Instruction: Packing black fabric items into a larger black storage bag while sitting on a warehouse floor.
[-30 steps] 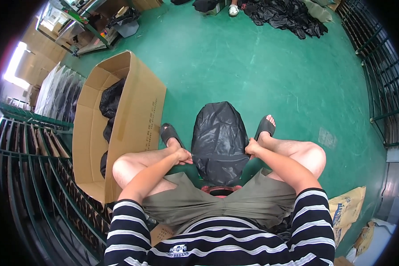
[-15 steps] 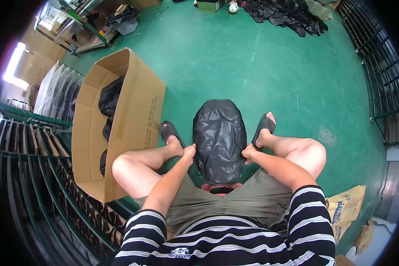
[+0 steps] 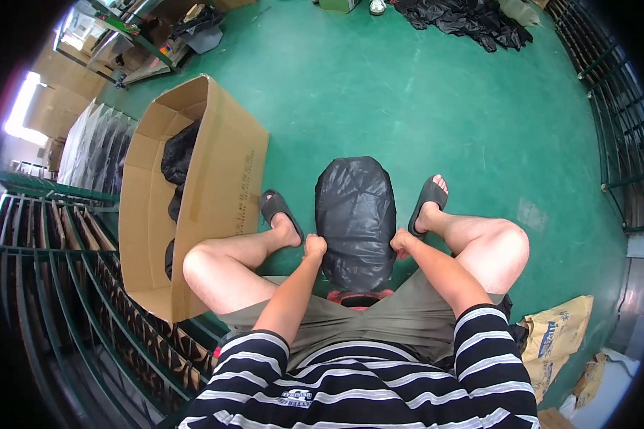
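Between my legs stands an oval bundle (image 3: pixel 355 207) wrapped in shiny black plastic, creased over its top. My left hand (image 3: pixel 315 246) is closed at its left edge, low down near me. On the opposite edge, at about the same height, my right hand (image 3: pixel 402 244) is closed too. Both hands appear to pinch the black plastic at the sides, though the fingertips are partly hidden. Just under the near end of the bundle shows a red, rounded thing with a dark middle (image 3: pixel 358 300), mostly covered.
A tall open cardboard box (image 3: pixel 225 179) with black-wrapped bundles (image 3: pixel 181 154) inside stands left. Dark green metal racks (image 3: pixel 57 286) line the left, others (image 3: pixel 615 121) the right. Black plastic (image 3: pixel 465 21) lies heaped far off. A yellowish sack (image 3: pixel 558 339) lies near right.
My left hand has shifted right, closer to the bundle's near end, and my right hand has moved slightly forward. The black plastic looks tauter and narrower at that end.
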Demonstrator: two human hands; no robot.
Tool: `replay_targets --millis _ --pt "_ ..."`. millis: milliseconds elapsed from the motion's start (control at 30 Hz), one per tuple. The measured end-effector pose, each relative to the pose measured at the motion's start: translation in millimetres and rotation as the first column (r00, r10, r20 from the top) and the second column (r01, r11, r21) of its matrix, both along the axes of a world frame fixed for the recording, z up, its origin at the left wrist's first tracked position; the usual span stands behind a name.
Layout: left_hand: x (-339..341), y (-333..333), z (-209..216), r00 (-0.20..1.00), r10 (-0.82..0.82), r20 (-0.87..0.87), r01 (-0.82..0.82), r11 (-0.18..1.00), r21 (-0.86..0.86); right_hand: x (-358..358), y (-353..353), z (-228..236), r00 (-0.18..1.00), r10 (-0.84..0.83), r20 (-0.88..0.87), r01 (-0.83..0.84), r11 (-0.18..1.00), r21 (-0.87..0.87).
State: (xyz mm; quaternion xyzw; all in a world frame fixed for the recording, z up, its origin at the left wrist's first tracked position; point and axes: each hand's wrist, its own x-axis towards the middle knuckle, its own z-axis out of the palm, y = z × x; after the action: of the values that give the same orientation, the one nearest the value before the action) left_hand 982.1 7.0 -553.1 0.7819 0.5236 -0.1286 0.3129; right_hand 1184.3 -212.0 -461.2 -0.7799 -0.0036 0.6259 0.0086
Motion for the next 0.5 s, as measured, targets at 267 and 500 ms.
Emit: replay_targets --millis 267,500 --pt "33.9 -16.8 125.3 0.895 0.281 0.345 -0.391 0.867 0.309 -11.3 9.0 55.0 0.973 0.032 0.227 -0.058 0.993 0.107" --pt "73.8 4.1 208.0 0.553 -0.832 0.031 0.741 0.509 0.438 -23.2 32.7 90.4 0.744 0.523 0.417 -0.581 0.814 0.015"
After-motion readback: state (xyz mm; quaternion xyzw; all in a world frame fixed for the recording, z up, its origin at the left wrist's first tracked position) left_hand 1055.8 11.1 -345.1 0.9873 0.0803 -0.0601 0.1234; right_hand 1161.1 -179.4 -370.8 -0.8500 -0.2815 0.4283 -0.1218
